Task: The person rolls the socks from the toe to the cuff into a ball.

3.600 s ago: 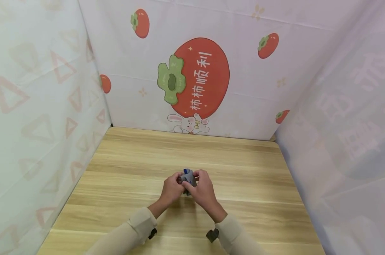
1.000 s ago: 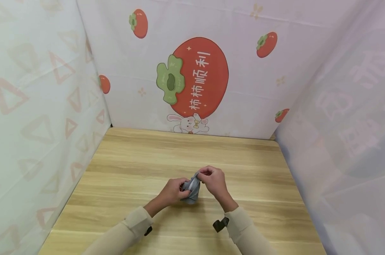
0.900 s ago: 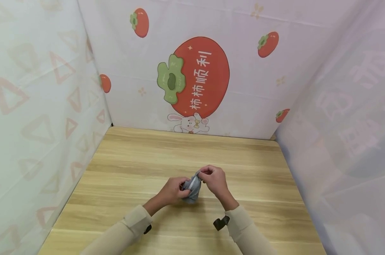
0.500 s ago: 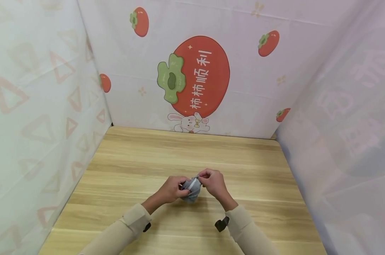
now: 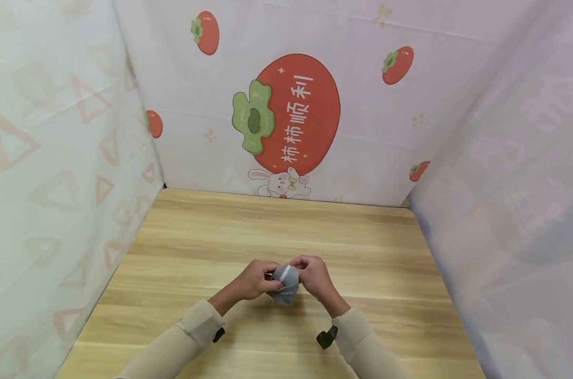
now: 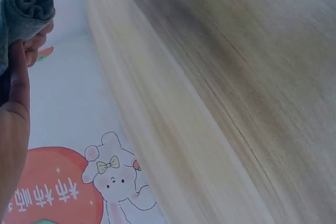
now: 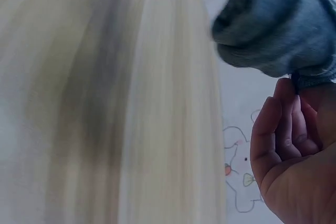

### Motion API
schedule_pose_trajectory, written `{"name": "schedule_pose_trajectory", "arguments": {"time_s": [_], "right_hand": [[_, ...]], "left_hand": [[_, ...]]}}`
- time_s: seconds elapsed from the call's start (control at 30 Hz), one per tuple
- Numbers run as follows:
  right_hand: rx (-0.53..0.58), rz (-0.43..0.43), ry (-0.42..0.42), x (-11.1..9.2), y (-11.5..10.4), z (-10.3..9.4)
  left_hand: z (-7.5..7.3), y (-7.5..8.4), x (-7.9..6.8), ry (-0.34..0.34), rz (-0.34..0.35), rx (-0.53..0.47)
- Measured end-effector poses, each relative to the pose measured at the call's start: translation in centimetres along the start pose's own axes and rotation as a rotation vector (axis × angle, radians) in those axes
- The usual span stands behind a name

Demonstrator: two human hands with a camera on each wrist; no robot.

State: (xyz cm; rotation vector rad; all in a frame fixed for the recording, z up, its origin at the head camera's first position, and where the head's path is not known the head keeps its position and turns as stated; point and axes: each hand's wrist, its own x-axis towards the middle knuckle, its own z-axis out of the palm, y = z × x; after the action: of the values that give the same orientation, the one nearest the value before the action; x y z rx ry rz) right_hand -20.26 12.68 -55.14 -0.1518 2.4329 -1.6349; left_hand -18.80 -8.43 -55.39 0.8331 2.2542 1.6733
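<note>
A rolled grey sock (image 5: pixel 288 288) with a white stripe is held between both hands, above the middle of the table in the head view. My left hand (image 5: pixel 254 280) grips its left side between thumb and fingers. At its upper right edge, my right hand (image 5: pixel 315 275) pinches the fabric, with the fingertips partly hidden behind it. The left wrist view shows the spiral end of the rolled sock (image 6: pixel 29 9) above the thumb. In the right wrist view the sock (image 7: pixel 273 30) looks blurred, and a dark blue bit shows by the fingertips.
The wood-grain table (image 5: pixel 210 226) spreads around the hands. A white printed cloth (image 5: pixel 367 131) hangs behind its far edge, with more cloth along the left and right sides. Dark straps (image 5: pixel 326 337) sit at the wrists near the cuffs.
Earlier the sock was a tighter bundle with blue patches showing; it now looks rounder, with a white stripe. Within the last second the right hand has moved slightly lower and closer to the left.
</note>
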Motion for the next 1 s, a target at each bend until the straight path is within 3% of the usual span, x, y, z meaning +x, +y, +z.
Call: {"name": "schedule_pose_trajectory", "arguments": {"time_s": [0.13, 0.4, 0.5, 0.67, 0.9, 1.0], "right_hand": [[0.014, 0.036, -0.025, -0.6, 0.9, 0.8], [0.042, 0.055, -0.049, -1.3, 1.4, 1.0], [0.035, 0.076, -0.091, -1.4, 1.3, 0.6], [0.058, 0.159, -0.194, -1.7, 1.4, 0.0], [0.021, 0.146, -0.12, -1.5, 1.2, -0.1], [0.057, 0.161, -0.125, -1.4, 1.1, -0.2]], "left_hand": [[-0.2, 0.0, -0.3, 0.054, -0.048, -0.044], [-0.2, -0.7, -0.5, 0.119, -0.104, -0.021], [-0.1, -0.6, -0.5, 0.102, -0.119, -0.039], [0.6, 0.1, -0.4, 0.006, -0.161, -0.048], [1.3, 0.7, 0.0, -0.001, -0.207, -0.026], [1.3, 0.7, 0.1, 0.005, -0.211, -0.018]]}}
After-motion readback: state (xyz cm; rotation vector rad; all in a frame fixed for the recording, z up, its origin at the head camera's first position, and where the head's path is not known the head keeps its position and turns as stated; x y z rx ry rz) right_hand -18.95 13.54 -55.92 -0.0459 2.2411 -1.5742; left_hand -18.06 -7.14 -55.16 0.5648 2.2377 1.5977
